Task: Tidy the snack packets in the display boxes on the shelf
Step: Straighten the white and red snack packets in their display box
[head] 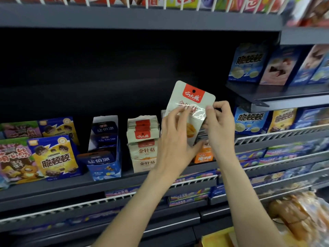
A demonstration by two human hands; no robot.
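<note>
snack packet [191, 102], beige with a red tab at its top, held up in front of the shelf [71, 186] by both hands, above the display boxes near the shelf's front edge. left hand [175, 139] against the packet's lower left, fingers long and nearly straight across the clear window, thumb reaching under toward the lower right; more a flat support than a closed grip. right hand [219, 123] at the packet's right edge, thumb and curled fingers pinching it about midway up. long axis close to upright, top leaning a little to the right, printed face toward the camera.

just left of the left hand and lower, the beige display box [144, 157] with matching packets standing in a row, red tabs up. straight below the held packet, mostly hidden behind the hands, an orange-fronted box [203, 156]; whether the packet belongs there or in the beige box cannot be told for sure, though the print matches the beige one. judged from that, a short travel down and to the left, keeping the long axis upright so it drops in parallel to the rest; left hand nearer that box, right hand better placed to steer the top edge.

further left along the front edge, a blue display box [105, 157] with dark packets, one slumped forward. then yellow bags [55, 157] toward the left end. behind, the dark back of the shelf.
</note>
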